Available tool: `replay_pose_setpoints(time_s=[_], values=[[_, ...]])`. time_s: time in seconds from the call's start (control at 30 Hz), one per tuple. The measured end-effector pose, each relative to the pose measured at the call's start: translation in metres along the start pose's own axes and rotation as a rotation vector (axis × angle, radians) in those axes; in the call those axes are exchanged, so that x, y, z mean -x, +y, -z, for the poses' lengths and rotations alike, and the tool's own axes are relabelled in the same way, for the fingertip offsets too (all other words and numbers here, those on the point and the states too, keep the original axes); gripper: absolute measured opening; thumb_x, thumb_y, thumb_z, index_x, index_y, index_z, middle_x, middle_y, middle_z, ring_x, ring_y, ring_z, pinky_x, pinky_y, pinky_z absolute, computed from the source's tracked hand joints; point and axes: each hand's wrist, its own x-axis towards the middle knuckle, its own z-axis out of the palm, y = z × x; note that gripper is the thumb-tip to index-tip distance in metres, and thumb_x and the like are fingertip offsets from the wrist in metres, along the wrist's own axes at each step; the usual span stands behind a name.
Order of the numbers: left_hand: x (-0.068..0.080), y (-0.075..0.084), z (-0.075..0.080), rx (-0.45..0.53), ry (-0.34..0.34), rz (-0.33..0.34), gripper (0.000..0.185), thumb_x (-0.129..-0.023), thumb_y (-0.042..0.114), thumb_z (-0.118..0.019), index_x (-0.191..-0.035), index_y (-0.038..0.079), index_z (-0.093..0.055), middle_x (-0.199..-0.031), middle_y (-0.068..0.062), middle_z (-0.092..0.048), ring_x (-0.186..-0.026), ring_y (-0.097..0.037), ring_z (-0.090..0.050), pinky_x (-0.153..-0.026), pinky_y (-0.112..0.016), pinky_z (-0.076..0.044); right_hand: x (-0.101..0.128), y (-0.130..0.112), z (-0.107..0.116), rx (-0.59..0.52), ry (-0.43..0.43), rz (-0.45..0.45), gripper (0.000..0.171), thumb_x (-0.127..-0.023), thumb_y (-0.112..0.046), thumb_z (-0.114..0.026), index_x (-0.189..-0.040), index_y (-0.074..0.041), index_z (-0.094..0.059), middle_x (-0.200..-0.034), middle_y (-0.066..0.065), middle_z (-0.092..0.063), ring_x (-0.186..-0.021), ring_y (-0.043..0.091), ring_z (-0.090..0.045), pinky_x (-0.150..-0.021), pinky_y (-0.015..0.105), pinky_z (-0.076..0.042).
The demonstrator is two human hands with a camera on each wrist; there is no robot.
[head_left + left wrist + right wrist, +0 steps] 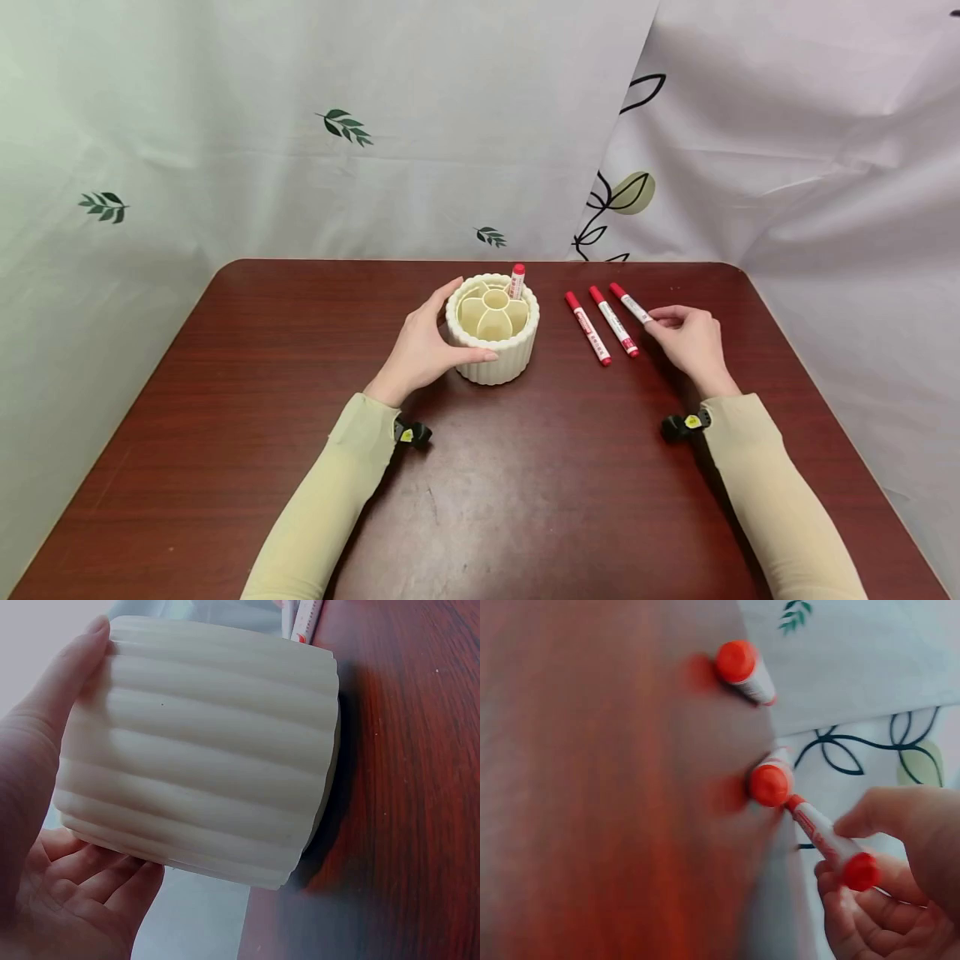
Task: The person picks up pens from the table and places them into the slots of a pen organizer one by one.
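Observation:
A round cream pen holder [504, 363] with a ribbed wall and several inner compartments stands near the back middle of the table. My left hand [420, 352] grips its left side, thumb across the front and fingers behind. One red-capped marker [517, 281] stands in a back right compartment. To the right, my right hand [692, 340] pinches a white marker [826, 838] with red ends between thumb and fingers. In the right wrist view this marker is tilted. Two similar markers, the left one [588, 329] and the middle one [614, 323], lie side by side on the table.
The dark red wooden table [525, 492] has rounded back corners. Behind it hangs a pale curtain [450, 125] with leaf prints. Each wrist wears a small black camera, the left camera [415, 433] and the right camera [681, 427].

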Motion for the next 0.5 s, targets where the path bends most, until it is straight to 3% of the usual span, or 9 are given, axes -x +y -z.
replay_pose_setpoints(time_s=[0.13, 0.37, 0.5], values=[[0.000, 0.001, 0.000, 0.001, 0.002, -0.003, 0.116, -0.059, 0.057, -0.096, -0.156, 0.030, -0.039, -0.141, 0.009, -0.054, -0.124, -0.009, -0.052, -0.102, -0.038, -0.045, -0.002, -0.007, 0.008, -0.050, 0.118, -0.013, 0.028, -0.093, -0.028, -0.072, -0.108, -0.005, -0.079, -0.086, 0.010, -0.074, -0.069, 0.004, -0.056, -0.064, 0.024, -0.042], [0.000, 0.002, 0.000, 0.002, -0.003, 0.005, 0.116, -0.059, 0.056, -0.096, -0.156, 0.027, -0.039, -0.141, 0.008, -0.055, -0.124, -0.010, -0.052, -0.102, -0.038, -0.046, -0.007, -0.033, 0.028, -0.207, 0.298, -0.020, 0.025, -0.092, -0.027, -0.071, -0.106, -0.008, -0.080, -0.071, -0.014, -0.062, -0.069, 0.012, -0.049, -0.059, 0.024, -0.036], [0.000, 0.002, 0.001, -0.008, -0.002, 0.012, 0.117, -0.058, 0.057, -0.096, -0.156, 0.027, -0.040, -0.141, 0.008, -0.055, -0.124, -0.011, -0.051, -0.103, -0.038, -0.045, -0.007, -0.053, 0.037, -0.344, 0.341, 0.003, 0.023, -0.089, -0.023, -0.076, -0.104, -0.006, -0.080, -0.072, -0.013, -0.062, -0.069, 0.009, -0.051, -0.060, 0.020, -0.038]])
